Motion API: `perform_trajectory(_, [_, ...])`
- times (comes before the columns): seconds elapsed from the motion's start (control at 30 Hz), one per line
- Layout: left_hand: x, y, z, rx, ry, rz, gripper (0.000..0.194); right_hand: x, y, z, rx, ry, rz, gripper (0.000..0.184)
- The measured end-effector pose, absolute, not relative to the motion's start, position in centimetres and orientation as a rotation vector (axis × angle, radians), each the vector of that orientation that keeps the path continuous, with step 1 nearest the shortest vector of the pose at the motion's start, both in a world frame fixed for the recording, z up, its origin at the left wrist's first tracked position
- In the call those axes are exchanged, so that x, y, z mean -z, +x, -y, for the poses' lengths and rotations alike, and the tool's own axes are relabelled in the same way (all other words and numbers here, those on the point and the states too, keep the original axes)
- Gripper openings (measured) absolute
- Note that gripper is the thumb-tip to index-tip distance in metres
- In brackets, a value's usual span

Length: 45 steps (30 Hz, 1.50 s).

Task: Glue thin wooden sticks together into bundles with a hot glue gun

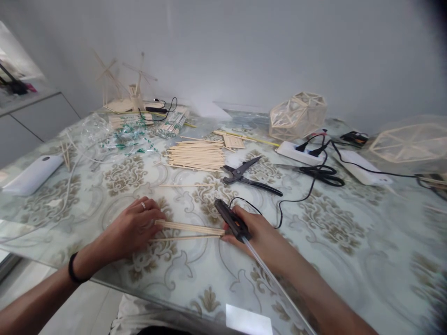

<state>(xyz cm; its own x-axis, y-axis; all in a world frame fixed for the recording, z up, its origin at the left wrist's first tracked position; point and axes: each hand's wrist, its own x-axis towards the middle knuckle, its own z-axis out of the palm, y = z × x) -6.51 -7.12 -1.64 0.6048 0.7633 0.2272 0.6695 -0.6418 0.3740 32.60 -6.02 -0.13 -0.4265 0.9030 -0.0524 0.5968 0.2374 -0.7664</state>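
No lettering, brand, number or sign is legible. Green marks on the clear packets (173,122) are too small and blurred to resolve as text. The orange patch on the black glue gun (232,218) yields no readable characters. Any markings on the white power strip (300,152) or cutting pliers (239,173) cannot be made out.
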Motion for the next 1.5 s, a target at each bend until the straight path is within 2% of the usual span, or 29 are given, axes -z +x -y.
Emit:
perform_trajectory(0.27, [1.4,-5.2,6.2,-0.424,2.684,-1.124,0.037,0.1,32.3,6.1,-0.987,-1.365,2.14,0.024])
perform_trajectory(0.5, [1.4,-4.0,6.7,-0.426,2.807,-1.226,0.032,1.0,32.0,6.4,-0.942,-1.368,2.175,0.023])
perform_trajectory(0.67, [1.5,-4.1,7.2,-0.446,2.888,-1.289,0.032,1.8,32.2,6.4,-0.903,-1.376,2.221,0.029])
perform_trajectory(0.97, [1.4,-3.2,7.7,-0.498,3.003,-1.307,0.028,2.0,32.8,6.2,-0.922,-1.38,2.254,0.026])
perform_trajectory(1.07, [1.2,-2.7,7.5,-0.54,3.044,-1.255,0.024,2.1,33.0,6.1,-0.928,-1.377,2.235,0.027])
perform_trajectory(1.17, [0.6,-2.2,7.3,-0.587,3.079,-1.194,0.009,2.2,33.1,6.1,-0.939,-1.371,2.218,0.028])
perform_trajectory(1.3, [-0.3,-1.7,7.2,-0.625,3.118,-1.121,0.023,2.2,33.1,6.2,-0.956,-1.37,2.204,0.029])
perform_trajectory(1.5, [-0.5,-1.5,7.2,-0.627,3.134,-1.084,0.025,2.2,33.1,6.1,-0.971,-1.376,2.202,0.029])
